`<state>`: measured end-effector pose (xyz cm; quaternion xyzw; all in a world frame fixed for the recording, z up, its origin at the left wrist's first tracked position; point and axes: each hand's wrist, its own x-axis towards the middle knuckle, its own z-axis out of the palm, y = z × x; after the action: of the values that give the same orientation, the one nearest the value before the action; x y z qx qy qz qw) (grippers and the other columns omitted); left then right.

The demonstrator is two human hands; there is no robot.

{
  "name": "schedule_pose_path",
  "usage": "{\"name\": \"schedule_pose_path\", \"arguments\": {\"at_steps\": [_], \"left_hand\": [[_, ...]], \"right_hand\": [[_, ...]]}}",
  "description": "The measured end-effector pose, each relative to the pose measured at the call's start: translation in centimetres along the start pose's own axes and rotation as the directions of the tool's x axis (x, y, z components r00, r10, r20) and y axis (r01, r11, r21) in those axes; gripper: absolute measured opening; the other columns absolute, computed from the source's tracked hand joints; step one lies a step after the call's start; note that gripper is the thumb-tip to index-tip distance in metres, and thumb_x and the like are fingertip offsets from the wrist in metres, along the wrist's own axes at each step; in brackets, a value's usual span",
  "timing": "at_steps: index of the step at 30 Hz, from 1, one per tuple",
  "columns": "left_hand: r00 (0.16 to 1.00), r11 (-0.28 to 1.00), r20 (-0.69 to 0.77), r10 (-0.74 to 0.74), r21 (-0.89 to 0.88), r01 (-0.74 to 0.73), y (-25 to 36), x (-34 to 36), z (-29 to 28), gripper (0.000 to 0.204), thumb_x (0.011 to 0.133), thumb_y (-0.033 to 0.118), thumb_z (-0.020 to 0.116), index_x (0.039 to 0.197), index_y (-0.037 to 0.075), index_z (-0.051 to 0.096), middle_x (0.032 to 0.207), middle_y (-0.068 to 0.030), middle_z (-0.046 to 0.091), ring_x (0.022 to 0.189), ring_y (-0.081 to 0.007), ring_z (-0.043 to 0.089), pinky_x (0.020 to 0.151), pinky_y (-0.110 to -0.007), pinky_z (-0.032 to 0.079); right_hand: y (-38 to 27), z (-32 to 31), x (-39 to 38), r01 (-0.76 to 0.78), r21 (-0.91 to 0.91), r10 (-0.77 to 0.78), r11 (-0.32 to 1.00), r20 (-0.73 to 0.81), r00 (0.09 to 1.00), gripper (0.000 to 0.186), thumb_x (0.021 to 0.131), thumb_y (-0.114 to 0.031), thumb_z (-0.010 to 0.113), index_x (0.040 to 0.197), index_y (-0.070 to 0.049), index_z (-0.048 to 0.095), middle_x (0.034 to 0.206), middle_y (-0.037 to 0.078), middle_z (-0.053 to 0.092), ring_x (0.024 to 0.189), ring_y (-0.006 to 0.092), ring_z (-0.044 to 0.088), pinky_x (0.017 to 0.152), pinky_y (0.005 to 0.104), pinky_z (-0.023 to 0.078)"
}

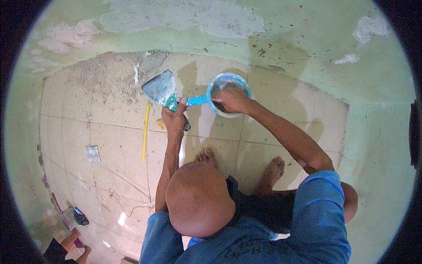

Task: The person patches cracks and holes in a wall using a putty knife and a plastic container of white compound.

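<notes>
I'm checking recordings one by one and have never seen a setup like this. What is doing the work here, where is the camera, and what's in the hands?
There is no machine: a person works with two bare hands. This single picture comes from a wide, rounded-view camera worn on the person's head, looking down, so straight edges bend near the dark rim.

The left hand holds a scraper and also meets the handle of a blue dipper. The right hand reaches inside the dipper; whether it grips anything there is hidden.

On the tiled floor lie a yellow strip and a small grey square. The hands at lower left belong to someone else.
</notes>
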<state>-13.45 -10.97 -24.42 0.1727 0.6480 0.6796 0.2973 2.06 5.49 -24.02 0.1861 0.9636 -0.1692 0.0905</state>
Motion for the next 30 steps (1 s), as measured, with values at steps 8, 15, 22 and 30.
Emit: {"name": "schedule_pose_path", "arguments": {"at_steps": [8, 15, 22, 30], "left_hand": [[0.985, 0.988, 0.091, 0.147, 0.04, -0.151, -0.2, 1.2, 0.0, 0.016, 0.085, 0.009, 0.068, 0.092, 0.002, 0.057, 0.078, -0.0034, 0.062, 0.069, -0.0115, 0.06, 0.061, -0.027, 0.048], [0.94, 0.954, 0.242, 0.241, 0.12, -0.275, -1.8, 2.1, -3.7, 0.034, 0.091, 0.025, 0.062, 0.114, 0.0, 0.055, 0.086, -0.0053, 0.062, 0.064, -0.0092, 0.056, 0.055, -0.025, 0.045], [0.984, 0.969, 0.139, -0.109, 0.237, 0.074, 2.7, -0.4, -4.7, 0.042, 0.095, 0.034, 0.055, 0.123, 0.004, 0.045, 0.074, 0.0002, 0.052, 0.046, -0.0038, 0.04, 0.038, -0.022, 0.033], [0.999, 0.952, 0.005, -0.035, 0.303, 0.032, 3.9, -0.8, -6.6, 0.032, 0.096, 0.031, 0.054, 0.113, 0.005, 0.047, 0.077, -0.0006, 0.052, 0.051, -0.0046, 0.043, 0.042, -0.022, 0.035]], "right_hand": [[-1.3, -3.2, -3.6, 0.278, -0.085, -0.268, 0.957, 0.115, 0.957, 0.028, 0.071, -0.013, 0.064, 0.098, -0.015, 0.07, 0.087, 0.013, 0.068, 0.084, 0.0358, 0.064, 0.072, 0.0468, 0.048], [4.9, -9.2, -8.8, 0.005, 0.614, 0.068, 0.789, -0.095, 0.993, 0.016, 0.08, -0.012, 0.066, 0.094, -0.005, 0.068, 0.089, 0.008, 0.069, 0.081, 0.0203, 0.063, 0.074, 0.035, 0.048], [4.9, -11.0, -12.4, 0.095, 0.933, 0.291, 0.347, -0.203, 0.935, 0.018, 0.082, -0.013, 0.068, 0.093, 0.001, 0.065, 0.08, 0.001, 0.064, 0.073, 0.0106, 0.056, 0.071, 0.029, 0.048], [3.5, -13.0, -12.3, 0.255, 0.873, 0.235, 0.416, -0.374, 0.897, 0.019, 0.082, -0.009, 0.068, 0.099, -0.001, 0.066, 0.08, -0.001, 0.062, 0.073, 0.0079, 0.055, 0.069, 0.026, 0.046]]}}
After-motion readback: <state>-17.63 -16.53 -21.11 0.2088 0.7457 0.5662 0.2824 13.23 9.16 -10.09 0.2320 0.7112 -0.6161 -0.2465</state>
